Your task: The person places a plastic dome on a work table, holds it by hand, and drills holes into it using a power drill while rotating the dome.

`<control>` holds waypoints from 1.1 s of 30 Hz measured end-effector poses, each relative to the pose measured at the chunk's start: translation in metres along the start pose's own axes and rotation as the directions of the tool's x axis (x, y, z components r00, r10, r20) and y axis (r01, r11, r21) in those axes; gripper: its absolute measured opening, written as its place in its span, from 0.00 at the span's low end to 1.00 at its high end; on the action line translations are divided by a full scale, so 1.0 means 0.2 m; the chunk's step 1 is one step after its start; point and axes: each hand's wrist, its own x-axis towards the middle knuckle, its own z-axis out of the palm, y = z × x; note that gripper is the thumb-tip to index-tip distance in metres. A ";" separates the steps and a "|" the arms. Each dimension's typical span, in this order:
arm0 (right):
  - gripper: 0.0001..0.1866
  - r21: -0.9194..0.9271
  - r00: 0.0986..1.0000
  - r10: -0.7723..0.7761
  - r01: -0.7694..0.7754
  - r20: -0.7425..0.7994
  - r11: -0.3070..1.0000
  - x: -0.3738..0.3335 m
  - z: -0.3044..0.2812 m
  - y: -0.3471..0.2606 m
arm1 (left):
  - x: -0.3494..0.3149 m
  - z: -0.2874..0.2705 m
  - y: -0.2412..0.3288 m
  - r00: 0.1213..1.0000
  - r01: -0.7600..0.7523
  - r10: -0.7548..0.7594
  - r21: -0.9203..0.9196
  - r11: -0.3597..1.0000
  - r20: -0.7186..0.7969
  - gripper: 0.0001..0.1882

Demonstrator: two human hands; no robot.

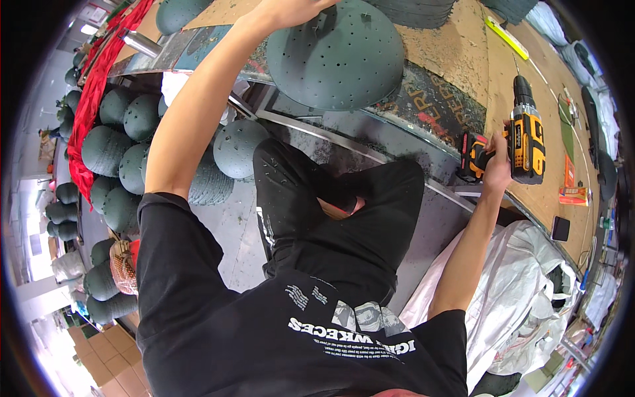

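A dark green dome (337,63), dotted with small holes, lies at the near edge of the table and overhangs it. My left hand (294,10) is at the dome's far left side, at the top of the view. Its fingers are cut off by the picture's edge, so their grip is hidden. On the right, my right hand (497,162) is closed round the handle of a yellow and black cordless drill (527,145). The drill's thin bit points toward the far side, away from the dome.
Stacked green domes (413,10) stand at the back; more domes (109,149) pile up at the left. A metal bottle (141,44), a yellow-green tool (507,37), an orange item (573,192) and a black phone-like object (560,229) lie on the table. White sacks (503,284) sit below right.
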 end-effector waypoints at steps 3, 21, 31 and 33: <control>0.17 0.021 1.000 -0.016 0.016 0.019 1.000 0.01 0.00 0.00 | 0.05 0.02 0.01 0.999 -0.028 0.029 -0.012 1.000 0.030 0.17; 0.17 0.001 0.999 -0.033 0.033 0.011 0.999 0.00 0.00 0.00 | 0.10 0.19 -0.01 0.999 0.045 -0.040 -0.170 0.984 0.031 0.20; 0.18 -0.054 1.000 -0.012 0.013 0.019 0.998 -0.02 0.00 -0.01 | 0.12 0.22 -0.03 0.985 0.138 -0.145 -0.068 0.988 -0.095 0.19; 0.20 -0.081 0.999 0.027 -0.025 0.028 0.996 -0.11 0.00 -0.01 | 0.11 0.24 -0.02 0.976 0.173 -0.179 -0.061 0.983 -0.120 0.18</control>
